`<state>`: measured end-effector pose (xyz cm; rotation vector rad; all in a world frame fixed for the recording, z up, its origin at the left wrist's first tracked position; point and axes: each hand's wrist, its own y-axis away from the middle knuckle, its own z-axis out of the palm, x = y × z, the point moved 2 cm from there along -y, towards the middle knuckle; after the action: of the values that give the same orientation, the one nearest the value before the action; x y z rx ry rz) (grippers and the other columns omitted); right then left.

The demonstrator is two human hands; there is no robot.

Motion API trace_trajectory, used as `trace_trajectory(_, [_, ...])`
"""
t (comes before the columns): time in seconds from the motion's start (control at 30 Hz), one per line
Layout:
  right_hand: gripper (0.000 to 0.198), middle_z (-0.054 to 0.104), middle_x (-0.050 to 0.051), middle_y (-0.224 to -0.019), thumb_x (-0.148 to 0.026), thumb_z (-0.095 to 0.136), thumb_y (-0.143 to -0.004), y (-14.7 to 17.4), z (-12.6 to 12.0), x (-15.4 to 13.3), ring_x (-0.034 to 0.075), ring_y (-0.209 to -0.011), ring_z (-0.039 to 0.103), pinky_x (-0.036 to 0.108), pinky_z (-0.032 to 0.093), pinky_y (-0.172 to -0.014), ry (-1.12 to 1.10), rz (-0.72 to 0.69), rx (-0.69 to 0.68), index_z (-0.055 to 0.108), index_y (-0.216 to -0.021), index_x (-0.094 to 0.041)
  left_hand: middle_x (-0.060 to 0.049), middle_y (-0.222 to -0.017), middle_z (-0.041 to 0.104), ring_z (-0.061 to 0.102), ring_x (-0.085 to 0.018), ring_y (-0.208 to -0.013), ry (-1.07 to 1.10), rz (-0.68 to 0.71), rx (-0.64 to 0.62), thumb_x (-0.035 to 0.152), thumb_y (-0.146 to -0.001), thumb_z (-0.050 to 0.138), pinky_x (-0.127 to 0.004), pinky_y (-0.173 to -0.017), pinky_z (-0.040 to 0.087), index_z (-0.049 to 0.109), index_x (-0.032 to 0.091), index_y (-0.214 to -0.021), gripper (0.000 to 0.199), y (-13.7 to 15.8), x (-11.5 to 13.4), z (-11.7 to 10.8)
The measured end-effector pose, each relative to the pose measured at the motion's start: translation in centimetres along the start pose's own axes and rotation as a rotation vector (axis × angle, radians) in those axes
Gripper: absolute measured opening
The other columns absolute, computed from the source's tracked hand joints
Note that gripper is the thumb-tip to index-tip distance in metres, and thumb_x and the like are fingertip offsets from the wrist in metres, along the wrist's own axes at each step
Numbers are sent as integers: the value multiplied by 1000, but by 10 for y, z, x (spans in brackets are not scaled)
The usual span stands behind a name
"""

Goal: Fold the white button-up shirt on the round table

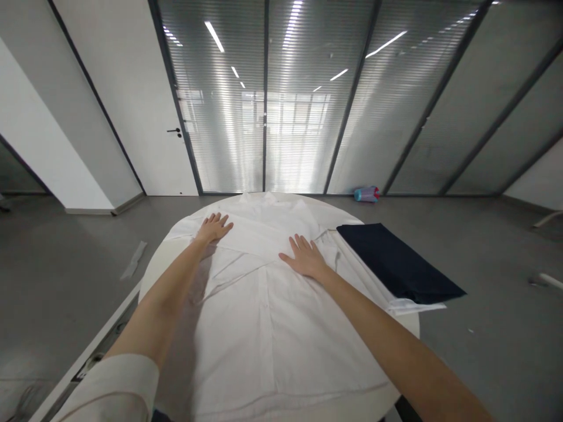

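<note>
A white shirt (237,340) lies spread over a round white table (160,258), its collar at the far edge and its hem towards me. My left hand (214,227) rests palm down on the shirt's upper left part, fingers spread. On the upper right part, my right hand (303,256) also lies flat with its fingers apart. Neither hand holds anything. Folds in the cloth run across the middle between the two hands. To the right of my right hand, a dark navy folded cloth (396,261) lies on top of white folded cloth (367,266).
The dark and white folded pile overhangs the table's right edge. A pink and blue basket-like object (366,194) lies on the grey floor by the glass partition (299,105). A pale strip (134,261) is on the floor at left, near a white door (132,88).
</note>
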<state>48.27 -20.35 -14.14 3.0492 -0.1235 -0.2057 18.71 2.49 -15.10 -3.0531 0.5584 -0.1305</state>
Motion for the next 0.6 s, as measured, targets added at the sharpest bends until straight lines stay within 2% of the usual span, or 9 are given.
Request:
trace_trajectory(0.23, [103, 8, 17, -166, -81, 17, -89, 36, -1, 30, 28, -154, 7, 46, 5, -124, 4, 119, 15, 16, -160, -6, -12, -165, 21, 17, -32, -152, -14, -6, -14, 63, -98, 24, -51, -119, 18, 28, 25, -157, 71, 2, -3, 1])
trace_trajectory(0.37, [104, 19, 21, -163, -82, 16, -89, 37, -20, 26, 32, -152, 14, 53, 11, -122, -20, 179, 10, 29, -156, -4, -14, -165, 18, 18, -37, -151, -32, -27, -7, 61, -99, 26, -58, -116, 22, 31, 25, -156, 67, 1, 9, -10])
trace_trajectory(0.47, [102, 22, 21, -163, -82, 14, -89, 18, -37, 4, 35, -151, 17, 57, 13, -120, -51, 170, 37, 33, -155, -6, -13, -166, 15, 18, -42, -150, -33, 87, 61, 58, -99, 34, -65, -113, 24, 32, 28, -155, 64, 2, 50, -20])
trace_trajectory(0.53, [98, 18, 17, -164, -79, 13, -92, 2, -39, -16, 34, -152, 14, 55, 12, -121, -62, 74, 81, 29, -157, -9, -11, -167, 14, 16, -38, -151, -16, 223, 85, 57, -100, 33, -60, -116, 23, 29, 30, -157, 63, 8, 89, -21])
trace_trajectory(0.6, [93, 16, 14, -165, -77, 13, -93, -10, -31, -30, 32, -153, 12, 54, 11, -121, -60, -19, 100, 26, -158, -12, -8, -166, 17, 15, -34, -152, 16, 335, 65, 58, -100, 32, -57, -117, 23, 28, 33, -157, 61, 16, 125, -14])
